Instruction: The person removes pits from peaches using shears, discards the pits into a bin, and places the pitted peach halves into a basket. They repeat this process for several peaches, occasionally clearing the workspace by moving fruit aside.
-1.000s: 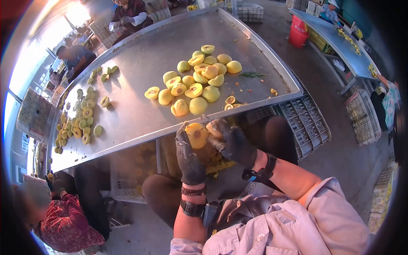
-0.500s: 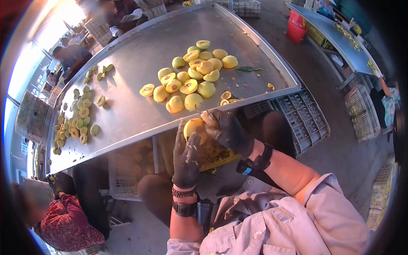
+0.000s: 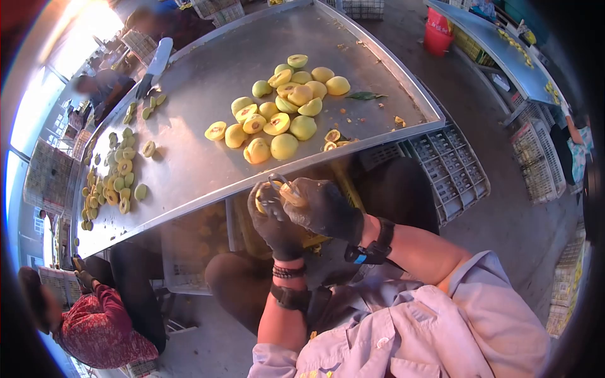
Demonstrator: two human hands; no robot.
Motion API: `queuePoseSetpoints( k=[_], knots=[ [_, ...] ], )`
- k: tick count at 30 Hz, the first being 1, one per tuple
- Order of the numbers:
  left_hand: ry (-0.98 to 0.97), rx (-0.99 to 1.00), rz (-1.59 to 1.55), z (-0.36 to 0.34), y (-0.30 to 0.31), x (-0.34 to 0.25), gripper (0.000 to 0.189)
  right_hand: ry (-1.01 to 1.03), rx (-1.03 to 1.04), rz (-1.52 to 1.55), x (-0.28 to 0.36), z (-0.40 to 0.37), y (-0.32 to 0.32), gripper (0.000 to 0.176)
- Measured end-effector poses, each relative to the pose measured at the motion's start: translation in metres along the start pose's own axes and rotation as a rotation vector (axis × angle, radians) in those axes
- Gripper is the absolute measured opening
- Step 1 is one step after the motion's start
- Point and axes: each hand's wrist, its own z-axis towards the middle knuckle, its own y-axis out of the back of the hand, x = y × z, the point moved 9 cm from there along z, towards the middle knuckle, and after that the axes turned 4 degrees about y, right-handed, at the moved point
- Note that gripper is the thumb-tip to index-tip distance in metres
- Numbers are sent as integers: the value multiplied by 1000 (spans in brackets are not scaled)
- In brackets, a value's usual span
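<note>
My left hand point(image 3: 274, 220), in a dark glove, was curled around a yellow piece of fruit point(image 3: 260, 200), just off the near edge of the broad grey metal bench point(image 3: 208, 126). My right hand point(image 3: 322, 206), gloved the same way, was clamped on the pale handle of a small tool with a curved metal end point(image 3: 276, 180). My two hands were close together, the tool's metal end beside the fruit; I could not tell whether it touched the flesh.

Beyond them on the bench lay a loose pile of yellow-green fruit point(image 3: 277, 107), some pieces whole-looking, others cut side up with reddish-brown centres. A long green leaf point(image 3: 365, 96) lay to the right of the pile, and brownish fruit scraps point(image 3: 332, 135) sat by the near rim. Smaller green fruit halves point(image 3: 120, 170) were spread along the left side, where a co-worker's dark-gloved hand point(image 3: 144, 86) reached in from the far left. A grey plastic crate point(image 3: 457, 170) stood low at the right, beside the bench, and a red bucket point(image 3: 437, 33) stood far right
</note>
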Motion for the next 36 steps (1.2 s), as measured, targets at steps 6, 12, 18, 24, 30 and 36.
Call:
queuePoseSetpoints(
  k=[6, 12, 18, 24, 30, 36],
  knots=[
    [-247, 115, 547, -3, -12, -41, 52, 36, 58, -270, -12, -10, 10, 24],
    [24, 275, 78, -4, -23, -32, 32, -61, 149, -429, -17, -20, 2, 27],
    [408, 236, -409, -8, -31, -13, 40, -38, 134, -488, -18, -19, -1, 22],
    [-4, 146, 225, -4, -15, -17, 43, -9, 178, -432, -15, -21, -12, 16],
    [-256, 40, 570, -8, -10, -28, 39, -203, 338, -392, -24, -23, -28, 19],
    [-111, 86, 419, -7, -8, -17, 37, -256, 468, -263, -36, -29, -34, 35]
  ],
)
